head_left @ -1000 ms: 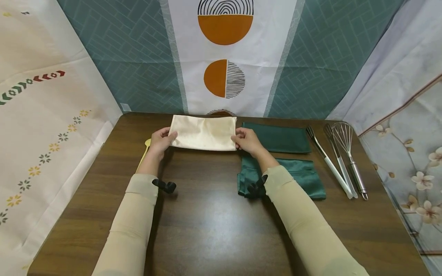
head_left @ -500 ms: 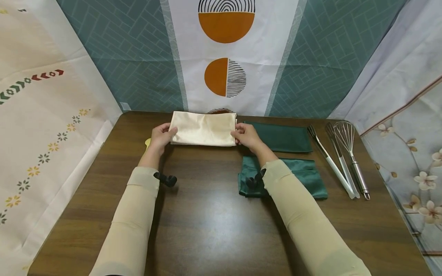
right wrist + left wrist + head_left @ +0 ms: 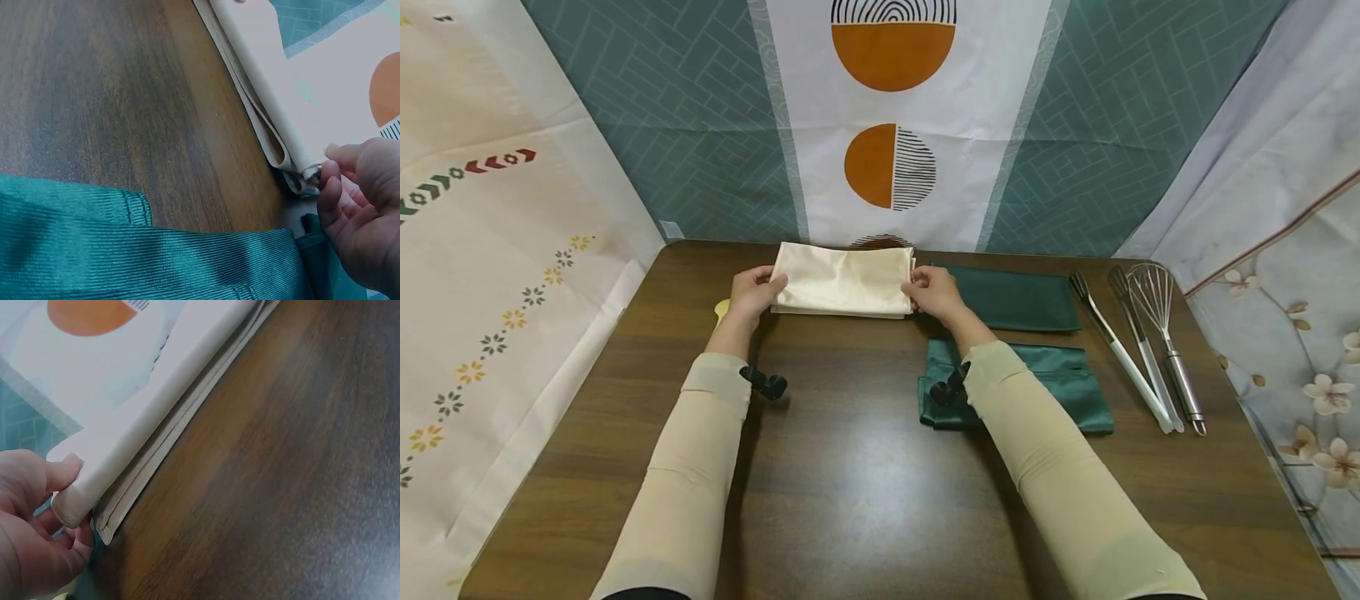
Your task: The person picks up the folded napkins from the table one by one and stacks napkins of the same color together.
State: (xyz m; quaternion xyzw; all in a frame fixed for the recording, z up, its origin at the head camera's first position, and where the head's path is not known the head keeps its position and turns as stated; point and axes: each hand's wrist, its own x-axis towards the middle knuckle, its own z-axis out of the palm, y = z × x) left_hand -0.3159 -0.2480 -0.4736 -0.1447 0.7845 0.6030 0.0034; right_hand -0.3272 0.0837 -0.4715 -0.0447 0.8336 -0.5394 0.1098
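A folded cream cloth [image 3: 846, 282] lies at the back middle of the table, its long sides running left to right. My left hand [image 3: 752, 293] pinches its left end, thumb on top and fingers curled underneath. At the other end, my right hand [image 3: 936, 293] pinches the right edge. Stacked layers of the cream cloth [image 3: 156, 431] show along its near side in the left wrist view. In the right wrist view, the cloth's folded edge [image 3: 262, 94] loops open near my right fingers.
Right of the cream cloth lie a flat dark green cloth [image 3: 1011, 298] and a shiny green folded cloth [image 3: 1060, 387]. Farther right are a whisk [image 3: 1176, 367] and two long-handled utensils [image 3: 1123, 354]. A yellow utensil end [image 3: 722, 308] shows beside my left wrist. Patterned fabric [image 3: 891, 167] hangs behind the table.
Both hands have brought the cream cloth slightly back and down; its lower layers now show under the near edge. The grip at both ends stays the same.
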